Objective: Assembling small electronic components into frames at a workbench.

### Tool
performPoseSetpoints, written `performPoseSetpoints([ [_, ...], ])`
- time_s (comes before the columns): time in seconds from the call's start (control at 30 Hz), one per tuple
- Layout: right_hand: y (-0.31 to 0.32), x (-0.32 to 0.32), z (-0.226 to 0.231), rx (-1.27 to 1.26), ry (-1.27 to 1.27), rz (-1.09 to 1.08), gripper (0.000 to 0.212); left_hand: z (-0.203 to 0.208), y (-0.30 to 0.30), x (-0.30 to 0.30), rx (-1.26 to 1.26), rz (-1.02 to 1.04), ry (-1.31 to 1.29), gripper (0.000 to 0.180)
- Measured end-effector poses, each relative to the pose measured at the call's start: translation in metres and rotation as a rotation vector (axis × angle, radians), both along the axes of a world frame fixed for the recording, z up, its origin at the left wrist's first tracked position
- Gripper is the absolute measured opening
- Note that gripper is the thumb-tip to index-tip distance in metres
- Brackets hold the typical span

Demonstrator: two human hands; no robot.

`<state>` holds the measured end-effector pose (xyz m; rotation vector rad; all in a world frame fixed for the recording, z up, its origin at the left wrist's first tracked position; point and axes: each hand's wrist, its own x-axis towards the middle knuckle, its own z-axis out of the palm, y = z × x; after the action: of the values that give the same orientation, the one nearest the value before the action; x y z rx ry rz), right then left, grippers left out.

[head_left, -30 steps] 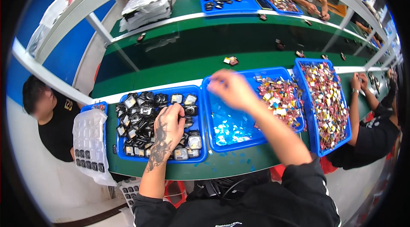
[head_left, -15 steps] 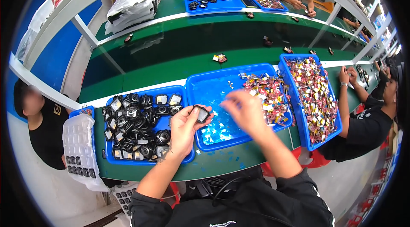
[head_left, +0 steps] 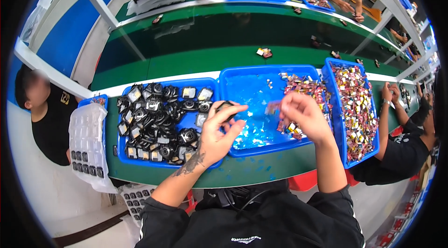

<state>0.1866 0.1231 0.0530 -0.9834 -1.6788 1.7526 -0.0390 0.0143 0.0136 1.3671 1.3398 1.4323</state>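
Note:
My left hand [head_left: 215, 138] holds a small black plastic housing [head_left: 226, 106] at its upper side, with thumb and index finger stretched to the right. To the right, my right hand [head_left: 305, 115] pinches a small reddish part [head_left: 271, 108], blurred by motion, above the middle blue tray [head_left: 238, 78]. That tray carries a heap of similar small red, white and yellow parts [head_left: 298, 84] on its right side and small pale scraps near its front. Left of it, many black housings [head_left: 156, 108], some with grey or tan faces, lie piled in another blue tray [head_left: 200, 83].
A third blue tray [head_left: 351, 163] heaped with red parts stands at the right. Clear plastic trays [head_left: 88, 131] partly filled with black pieces sit at the left edge. Loose parts [head_left: 264, 52] lie on the green surface beyond. Co-workers sit opposite and on both sides; white frame posts [head_left: 100, 7] rise around.
My right hand has come up from the heap with a small reddish part in its fingertips. The housing in my left hand has tilted, and the whole view has shifted.

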Motion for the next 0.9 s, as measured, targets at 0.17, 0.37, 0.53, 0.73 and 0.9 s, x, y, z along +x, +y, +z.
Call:
performPoseSetpoints([
  [0.17,-0.033,-0.021,0.017,-0.161,-0.051,0.193,0.008,0.015,-0.006,0.006,-0.021,-0.257,0.126,0.024],
  [0.37,-0.049,-0.027,0.004,-0.142,0.136,-0.035,0.012,0.006,-0.009,0.010,-0.046,-0.233,-0.086,0.012],
  [0.53,-0.058,-0.035,0.002,-0.020,0.086,-0.114,0.007,0.010,-0.011,0.014,-0.165,-0.207,-0.052,0.011],
  [0.73,-0.059,-0.030,-0.004,-0.039,0.027,-0.096,0.008,-0.001,-0.012,0.013,-0.105,-0.222,-0.035,0.013],
  [0.9,-0.060,-0.035,-0.014,0.464,-0.159,-0.109,0.011,0.005,-0.010,0.018,-0.140,-0.179,-0.102,0.008],
])
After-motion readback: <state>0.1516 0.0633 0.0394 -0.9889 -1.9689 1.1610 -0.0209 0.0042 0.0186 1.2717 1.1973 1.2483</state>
